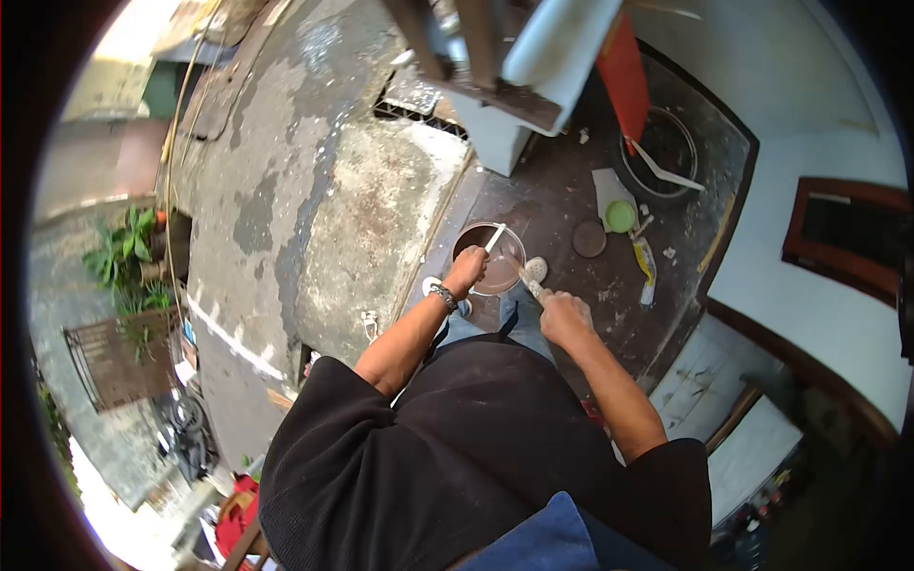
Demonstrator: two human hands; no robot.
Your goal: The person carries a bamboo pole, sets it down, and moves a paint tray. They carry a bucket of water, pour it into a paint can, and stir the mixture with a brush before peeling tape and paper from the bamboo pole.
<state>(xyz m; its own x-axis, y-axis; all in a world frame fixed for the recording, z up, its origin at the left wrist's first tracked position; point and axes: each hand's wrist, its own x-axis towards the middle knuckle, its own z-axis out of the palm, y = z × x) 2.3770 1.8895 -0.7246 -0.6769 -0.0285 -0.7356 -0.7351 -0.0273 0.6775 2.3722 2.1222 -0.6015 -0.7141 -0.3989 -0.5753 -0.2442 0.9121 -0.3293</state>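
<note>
My left hand (466, 271) wears a watch at the wrist and is closed around a thin white stick (496, 237) at the left rim of a round bucket (522, 249). Closed on a light-coloured handle (530, 283), my right hand (566, 317) is just right of and nearer than the bucket. The far end of that tool reaches over the bucket's opening; its tip is too small to make out. Brown material (499, 273) shows inside the bucket, which stands on the dark floor in front of my feet.
A green cup (621, 216), a brown round lid (588, 239) and a yellow packet (645, 269) lie right of the bucket. Beyond them is a black basin (659, 152) with a white-handled thing (668, 174) across it. A ladder-like structure (495, 95) stands ahead.
</note>
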